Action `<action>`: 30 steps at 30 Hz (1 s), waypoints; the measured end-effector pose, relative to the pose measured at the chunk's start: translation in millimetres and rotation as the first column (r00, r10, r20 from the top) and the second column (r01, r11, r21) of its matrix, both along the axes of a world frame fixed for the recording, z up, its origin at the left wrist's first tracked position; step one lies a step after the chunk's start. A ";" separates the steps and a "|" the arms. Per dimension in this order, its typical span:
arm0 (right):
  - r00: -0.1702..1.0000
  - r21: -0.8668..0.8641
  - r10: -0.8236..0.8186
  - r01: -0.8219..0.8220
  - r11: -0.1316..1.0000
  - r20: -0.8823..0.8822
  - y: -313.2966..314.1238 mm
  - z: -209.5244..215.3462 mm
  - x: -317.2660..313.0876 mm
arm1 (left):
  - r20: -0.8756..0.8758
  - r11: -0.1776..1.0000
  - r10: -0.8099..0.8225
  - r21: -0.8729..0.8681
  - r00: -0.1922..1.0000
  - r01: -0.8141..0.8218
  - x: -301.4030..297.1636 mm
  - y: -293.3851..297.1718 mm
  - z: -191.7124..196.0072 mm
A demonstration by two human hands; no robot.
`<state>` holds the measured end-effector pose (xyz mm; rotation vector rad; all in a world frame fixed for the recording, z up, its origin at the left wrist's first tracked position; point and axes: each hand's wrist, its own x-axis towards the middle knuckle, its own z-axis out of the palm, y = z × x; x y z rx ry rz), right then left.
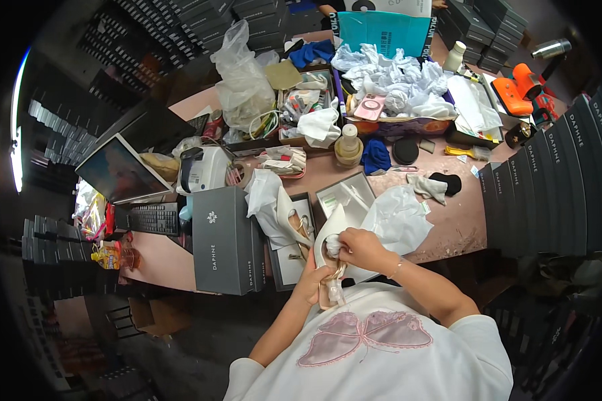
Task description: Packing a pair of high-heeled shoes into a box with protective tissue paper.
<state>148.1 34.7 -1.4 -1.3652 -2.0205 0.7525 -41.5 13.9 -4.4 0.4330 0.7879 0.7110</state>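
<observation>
While the left hand [308,283] grips a white pointed-toe shoe [328,229], long axis near-to-far, toe pointing far, the right hand [366,251] pinches a crumpled white wad [333,247] at its opening.

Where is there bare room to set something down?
Bare pink tabletop shows between the tissue paper and the rightmost shoeboxes, and nearer than the keyboard, left of the grey shoebox. Crowded: around the left hand, right hand and pointed shoes, and along the far side.
</observation>
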 end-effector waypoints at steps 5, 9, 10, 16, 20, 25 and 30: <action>0.935 -0.082 -0.335 0.327 0.941 -0.115 21.9 9.3 45.1 | 0.021 0.988 0.149 -0.034 0.989 -0.148 -7.8 -5.6 -13.3; 0.834 0.041 -0.023 0.001 0.999 0.552 13.2 -140.7 55.4 | -0.037 0.991 0.131 0.008 0.991 -0.131 7.9 2.5 5.8; 0.890 0.055 -0.049 0.027 0.998 0.453 21.9 -115.1 42.1 | -0.056 0.987 0.159 0.035 0.986 -0.158 7.7 4.3 8.0; 0.880 -0.168 0.040 -0.134 0.977 -0.473 20.6 23.4 -14.5 | -0.071 0.940 0.342 0.036 0.937 -0.340 16.5 6.9 13.5; 0.962 -0.010 0.006 -0.009 1.000 -0.274 23.1 3.9 -49.9 | -0.046 0.917 0.397 0.054 0.917 -0.394 41.0 -11.1 -2.2; 0.906 -0.269 0.189 -0.087 0.959 0.380 17.8 79.5 -34.1 | -0.036 0.901 0.434 0.016 0.900 -0.433 44.5 -15.3 13.0; 0.980 -0.389 0.179 -0.132 0.912 0.089 26.1 -5.8 -20.8 | -0.063 0.922 0.384 0.078 0.921 -0.379 65.2 -16.1 21.1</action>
